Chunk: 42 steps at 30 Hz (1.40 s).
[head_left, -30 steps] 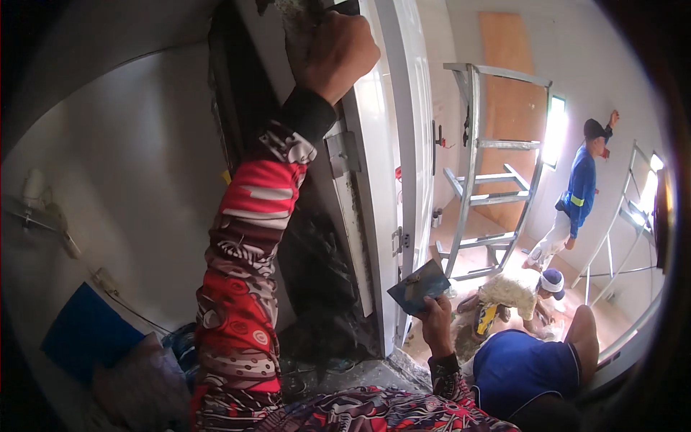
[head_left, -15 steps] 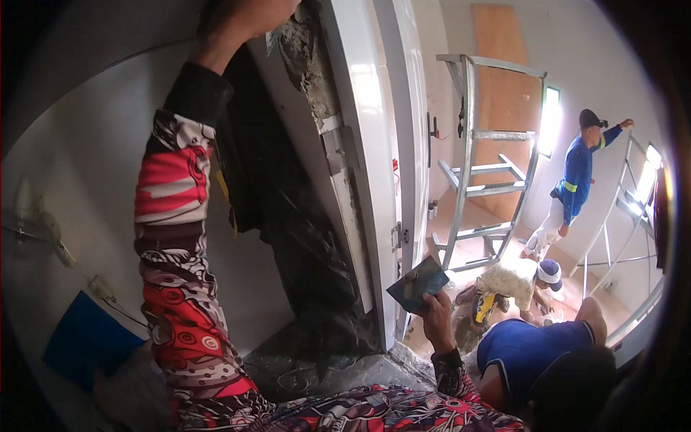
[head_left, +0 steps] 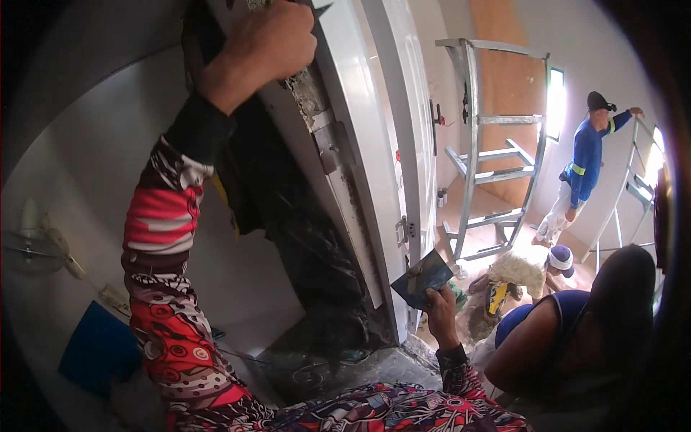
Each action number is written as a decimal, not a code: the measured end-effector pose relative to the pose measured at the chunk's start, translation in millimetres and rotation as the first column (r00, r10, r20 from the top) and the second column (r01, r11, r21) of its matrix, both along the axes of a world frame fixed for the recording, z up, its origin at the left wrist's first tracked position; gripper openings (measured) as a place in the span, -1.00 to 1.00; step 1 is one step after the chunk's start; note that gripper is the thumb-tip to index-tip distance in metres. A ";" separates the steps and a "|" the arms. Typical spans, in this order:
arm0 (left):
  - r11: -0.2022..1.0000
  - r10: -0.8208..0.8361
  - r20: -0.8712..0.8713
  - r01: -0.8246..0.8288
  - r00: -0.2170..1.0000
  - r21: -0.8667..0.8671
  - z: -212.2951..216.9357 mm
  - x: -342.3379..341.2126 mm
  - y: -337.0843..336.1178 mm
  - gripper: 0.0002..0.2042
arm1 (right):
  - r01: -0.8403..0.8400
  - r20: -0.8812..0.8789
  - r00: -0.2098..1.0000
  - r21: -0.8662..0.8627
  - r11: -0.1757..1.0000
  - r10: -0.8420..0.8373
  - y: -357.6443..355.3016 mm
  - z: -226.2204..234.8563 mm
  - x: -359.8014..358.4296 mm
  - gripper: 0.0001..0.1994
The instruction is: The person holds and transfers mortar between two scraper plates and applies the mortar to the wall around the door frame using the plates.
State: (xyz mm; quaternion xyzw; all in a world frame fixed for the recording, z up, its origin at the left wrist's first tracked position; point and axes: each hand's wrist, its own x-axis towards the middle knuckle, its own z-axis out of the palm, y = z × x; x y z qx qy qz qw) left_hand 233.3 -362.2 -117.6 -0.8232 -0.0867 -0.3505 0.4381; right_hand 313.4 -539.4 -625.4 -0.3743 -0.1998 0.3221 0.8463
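Whereas half a second ago the left hand (head_left: 263, 47) sat at the very top edge of the view with its fingers cut off, it now shows whole, lower and further right, fist closed against the rough grey mortar (head_left: 308, 93) that fills the gap beside the white door frame (head_left: 374, 158). A dark pointed tip pokes out above the knuckles; what tool the fist grips cannot be told. The patterned red sleeve (head_left: 162, 237) has swung with it, rising more steeply from the lower edge. The right hand (head_left: 439, 306) has hardly shifted: low and right of centre, it is closed on the edge of a flat dark board (head_left: 422, 277), tilted, just beside the foot of the frame and near the lower hinge (head_left: 404, 232).

Left of the frame, the dark cavity (head_left: 288, 216) of the wall runs down to a rubble-strewn sill (head_left: 338, 360). Far left, a white wall carries a fan (head_left: 32, 241), with a blue sheet (head_left: 97, 349) lower down. Through the doorway on the right, a metal scaffold (head_left: 489, 151) stands before a brown panel (head_left: 511, 79). Further right, a person in a blue shirt (head_left: 586, 162) grips a second scaffold (head_left: 633, 187); that arm has dropped from its raised pose of a second ago. A crouching person in a white cap (head_left: 558, 258) works on the floor. Nearest on the right, a person in a blue vest (head_left: 547, 324) blocks much of the floor.
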 end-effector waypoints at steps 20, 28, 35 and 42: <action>0.969 -0.208 -0.016 0.204 0.978 -0.137 -85.4 -52.1 -27.5 -0.93 | -0.036 -0.002 0.999 -0.046 0.998 0.036 5.0 5.2 -3.2 -0.76; 0.411 -0.473 0.632 0.788 0.614 -0.458 -45.1 -53.0 58.1 -0.85 | -0.059 -0.027 0.998 0.008 0.998 0.059 7.7 -1.3 1.4 -0.70; 0.486 -0.320 0.666 0.720 0.674 -0.495 -40.9 -23.4 93.4 -0.79 | -0.015 -0.015 1.000 -0.071 0.997 0.014 0.8 -3.1 5.5 -0.72; 0.434 -0.403 0.707 0.801 0.581 -0.412 -26.3 -8.6 102.2 -0.76 | 0.030 0.023 0.999 -0.105 0.994 -0.027 -5.5 -5.7 9.3 -0.79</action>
